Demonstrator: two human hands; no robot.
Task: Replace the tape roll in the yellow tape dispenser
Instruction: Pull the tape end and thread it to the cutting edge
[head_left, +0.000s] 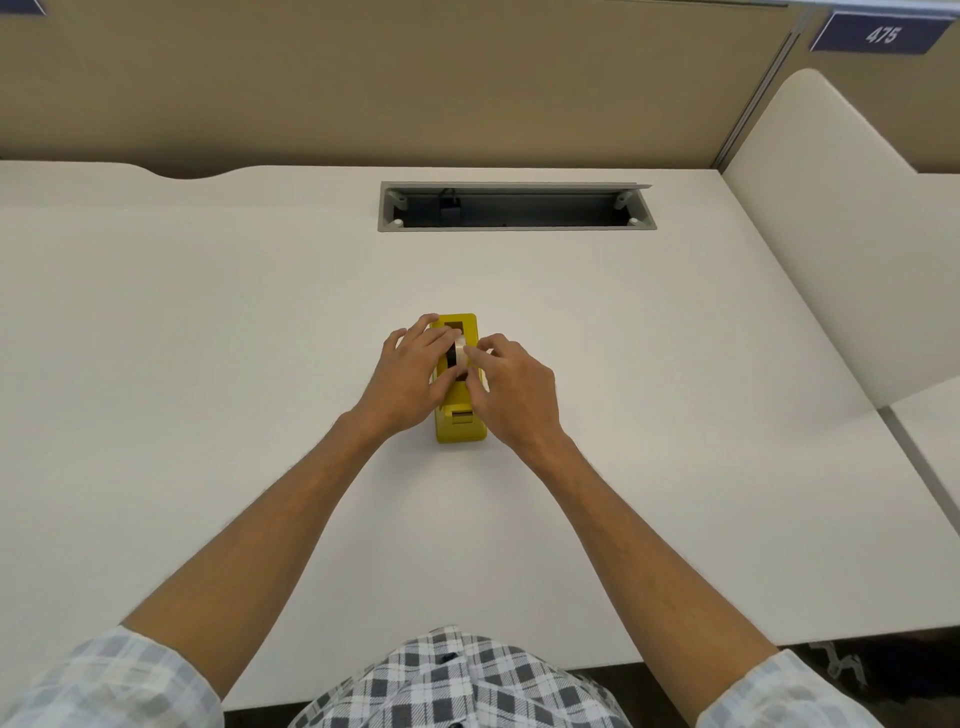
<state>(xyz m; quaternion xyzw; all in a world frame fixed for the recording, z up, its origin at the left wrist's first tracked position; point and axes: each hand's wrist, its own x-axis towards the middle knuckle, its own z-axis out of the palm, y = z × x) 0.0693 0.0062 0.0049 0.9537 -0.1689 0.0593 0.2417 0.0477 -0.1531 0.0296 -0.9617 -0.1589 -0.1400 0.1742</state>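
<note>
The yellow tape dispenser (460, 423) stands on the white desk (208, 322), its cutter end toward me. A pale tape roll (459, 352) with a dark core sits upright in the dispenser's slot. My left hand (410, 376) lies against the dispenser's left side, fingers spread over its top and touching the roll. My right hand (511, 387) comes in from the right, and its thumb and fingertips pinch the roll's rim. The hands hide most of the dispenser's middle.
A grey cable tray (387, 208) is sunk into the desk behind the dispenser, lid open. A beige partition (363, 83) runs along the back. A white divider panel (831, 234) rises at the right. The desk's near edge is by my checked shirt.
</note>
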